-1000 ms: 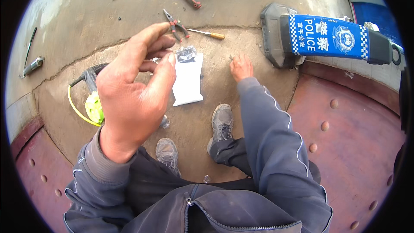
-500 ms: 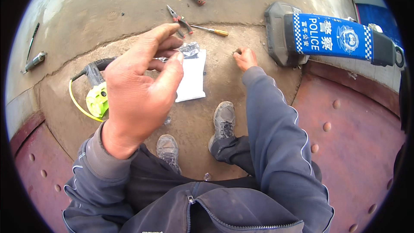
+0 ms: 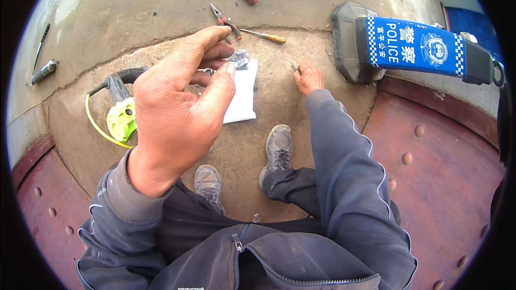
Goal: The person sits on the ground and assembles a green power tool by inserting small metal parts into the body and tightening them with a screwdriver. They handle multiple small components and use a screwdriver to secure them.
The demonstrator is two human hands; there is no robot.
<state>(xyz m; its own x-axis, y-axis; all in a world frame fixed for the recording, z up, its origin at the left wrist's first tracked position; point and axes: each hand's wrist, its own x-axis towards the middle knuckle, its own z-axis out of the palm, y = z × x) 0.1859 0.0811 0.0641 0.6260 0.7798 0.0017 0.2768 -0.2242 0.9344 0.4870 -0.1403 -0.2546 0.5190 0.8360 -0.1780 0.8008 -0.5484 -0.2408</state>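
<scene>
- At half past one, reaching low over the rough, dusty floor point(image 3: 242, 156) with the right hand point(image 3: 309, 78); thumb and forefinger tips together, apparently clamped on a small dark piece point(image 3: 295, 67), too tiny to identify.
- At ten o'clock, holding the left hand point(image 3: 177, 107) high, close to the lens; fingers curled, thumb overlapping them in view, impossible to make out whether touching or gripping.
- Judging by the pose, in a step of fine fingertip handling; probably calling for a light, steady pinch and a clear look at the small dark piece.
- At eleven o'clock, partly behind the left hand: flat, smooth white packet point(image 3: 244, 96), crinkled clear plastic point(image 3: 241, 58) at its top.
- Toward twelve: slim-nosed steel pliers point(image 3: 216, 13), screwdriver point(image 3: 276, 38) with rounded amber handle.
- At nine: moulded lime-green power tool point(image 3: 121, 120).
- Beyond three: dull red panel point(image 3: 441, 177), dome-riveted.
</scene>
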